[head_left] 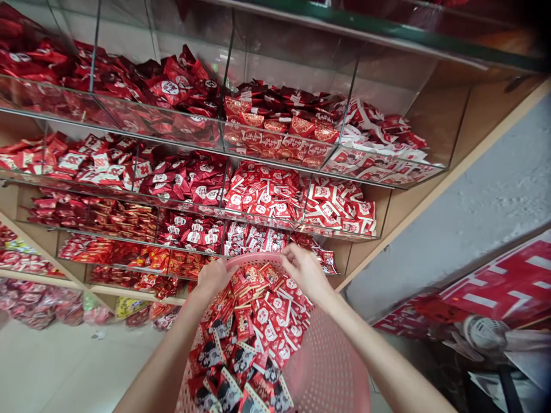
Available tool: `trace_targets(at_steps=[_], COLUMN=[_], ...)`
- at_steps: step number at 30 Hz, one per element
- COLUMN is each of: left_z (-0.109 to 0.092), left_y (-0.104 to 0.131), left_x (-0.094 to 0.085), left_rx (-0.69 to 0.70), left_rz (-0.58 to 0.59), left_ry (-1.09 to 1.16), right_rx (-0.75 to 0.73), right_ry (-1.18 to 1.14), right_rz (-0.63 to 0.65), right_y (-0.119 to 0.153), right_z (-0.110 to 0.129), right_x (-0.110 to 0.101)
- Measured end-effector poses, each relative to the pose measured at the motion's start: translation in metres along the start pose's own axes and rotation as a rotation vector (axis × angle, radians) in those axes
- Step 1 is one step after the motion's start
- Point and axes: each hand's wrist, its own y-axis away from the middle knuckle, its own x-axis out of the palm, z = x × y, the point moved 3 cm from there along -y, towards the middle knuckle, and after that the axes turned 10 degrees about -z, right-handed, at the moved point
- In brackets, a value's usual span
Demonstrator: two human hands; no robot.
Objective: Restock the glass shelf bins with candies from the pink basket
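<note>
Head view: left fingers (223, 272) and right fingers (291, 254) clamp basket rim (258, 257) near shelf edges (189, 249).

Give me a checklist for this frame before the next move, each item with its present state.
1. Left hand on the rim of the pink basket: ok.
2. Right hand on the same rim: ok.
3. Only one packet design in the basket: not ok; red-and-white packets lie beside dark-pictured packets.
4. Support beneath the basket: cannot tell; its underside is hidden.
5. Shelving beyond the basket in view: ok, with packets in several compartments.
</note>
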Motion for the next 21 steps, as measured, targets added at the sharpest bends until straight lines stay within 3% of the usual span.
trace_targets(at_steps=[4,8,11,14,21], left_z=[0.005,0.012,0.018,0.023,0.025], left_y=[0.003,0.005,0.007,0.010,0.014], left_x=[-0.001,0.000,0.001,0.000,-0.003], left_rx=[-0.009,-0.028,-0.049,-0.069,-0.066], left_rz=[-0.012,-0.026,-0.028,-0.020,-0.002], left_ry=[0.033,0.022,0.021,0.031,-0.001], right_rx=[-0.225,-0.188,-0.115,-0.092,-0.091], right_ry=[0.093,0.180,0.255,0.302,0.369], right_rz=[-0.081,0.075,0.176,0.198,0.301], right_y=[-0.082,-0.142,-0.159,-0.161,-0.170], right_z=[0.022,0.021,0.013,0.010,0.018], right_x=[-0.013,0.006,0.025,0.035,0.034])
